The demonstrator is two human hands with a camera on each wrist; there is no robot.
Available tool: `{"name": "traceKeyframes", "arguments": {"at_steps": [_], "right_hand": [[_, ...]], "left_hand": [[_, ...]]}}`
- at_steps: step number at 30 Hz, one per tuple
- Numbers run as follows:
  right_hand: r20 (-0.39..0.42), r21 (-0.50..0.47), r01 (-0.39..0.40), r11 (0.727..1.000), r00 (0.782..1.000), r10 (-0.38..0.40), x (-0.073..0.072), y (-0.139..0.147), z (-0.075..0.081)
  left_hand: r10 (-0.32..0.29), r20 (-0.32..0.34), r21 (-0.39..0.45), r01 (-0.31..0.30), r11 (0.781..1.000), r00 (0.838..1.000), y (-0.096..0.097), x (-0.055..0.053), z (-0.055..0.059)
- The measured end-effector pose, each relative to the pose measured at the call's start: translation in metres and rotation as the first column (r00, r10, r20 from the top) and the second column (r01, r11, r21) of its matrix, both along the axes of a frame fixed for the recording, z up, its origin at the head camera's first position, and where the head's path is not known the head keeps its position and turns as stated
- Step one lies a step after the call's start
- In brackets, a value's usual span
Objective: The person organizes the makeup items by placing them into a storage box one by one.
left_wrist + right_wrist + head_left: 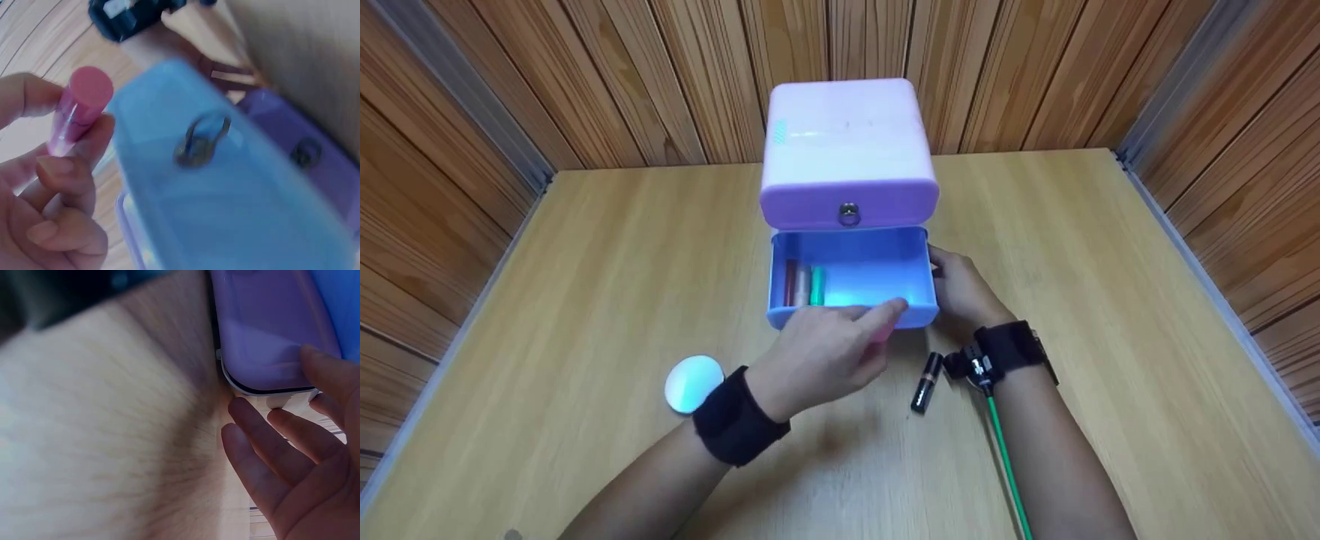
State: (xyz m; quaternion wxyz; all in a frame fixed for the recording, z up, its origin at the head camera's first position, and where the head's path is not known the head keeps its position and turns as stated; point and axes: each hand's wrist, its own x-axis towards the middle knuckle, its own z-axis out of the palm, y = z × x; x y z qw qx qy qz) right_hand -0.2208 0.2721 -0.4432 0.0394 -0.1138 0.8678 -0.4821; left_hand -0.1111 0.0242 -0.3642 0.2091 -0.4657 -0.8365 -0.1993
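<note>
Drawer (877,274): three tubes (802,286); hand (823,356): one pink tube (81,108).

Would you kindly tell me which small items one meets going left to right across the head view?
White disc, brown tube, pale tube, green tube, pink tube in the left hand, black tube.

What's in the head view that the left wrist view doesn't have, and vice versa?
Only the head view: the round white disc and black tube on the table, the three tubes inside the open blue drawer, and the green cable.

Only the left wrist view: the ring pull on the blue drawer's front, and the flat end of the pink tube.

Both: the blue drawer, the left hand, the right hand and the pink tube, mostly hidden in the head view.
</note>
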Motion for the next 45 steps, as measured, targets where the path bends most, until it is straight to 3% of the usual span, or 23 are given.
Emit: {"name": "traceKeyframes", "arguments": {"at_steps": [3,6,9,15,18,26,31,37,45], "right_hand": [[0.006,0.001,0.004,1.0,1.0,-0.004,0.0,0.001,0.001],[0.027,-0.016,0.002,1.0,1.0,-0.002,0.001,0.003,-0.008],[0.015,-0.008,0.001,1.0,1.0,0.0,0.002,0.004,-0.014],[0.011,-0.008,-0.006,1.0,1.0,0.006,-0.003,0.003,-0.016],[0.002,-0.007,-0.008,1.0,1.0,0.008,-0.003,0.002,-0.017],[-0.04,0.013,-0.018,1.0,0.999,0.018,-0.005,0.004,-0.02],[-0.091,0.027,-0.038,0.999,0.995,0.04,-0.006,0.003,-0.019],[-0.088,0.032,-0.04,0.999,0.995,0.042,-0.007,0.002,-0.018],[-0.057,0.038,-0.024,0.999,0.998,0.027,-0.008,0.003,-0.016]], "left_hand": [[0.048,0.013,0.041,-0.049,0.998,0.999,-0.008,-0.009,0.014],[0.096,0.064,0.088,-0.101,0.991,0.993,-0.014,-0.023,0.017],[0.117,0.118,0.125,-0.131,0.983,0.986,-0.016,-0.036,0.016],[0.164,0.101,0.141,-0.177,0.974,0.981,-0.016,-0.059,0.011],[0.186,0.136,0.125,-0.203,0.971,0.973,-0.017,-0.066,0.007],[0.198,0.28,0.064,-0.224,0.973,0.939,-0.02,-0.078,0.002],[0.211,0.266,0.037,-0.229,0.973,0.941,-0.021,-0.084,-0.003],[0.24,0.242,-0.01,-0.245,0.97,0.94,-0.022,-0.085,-0.008],[0.275,0.368,-0.09,-0.261,0.961,0.888,-0.019,-0.086,-0.007]]}}
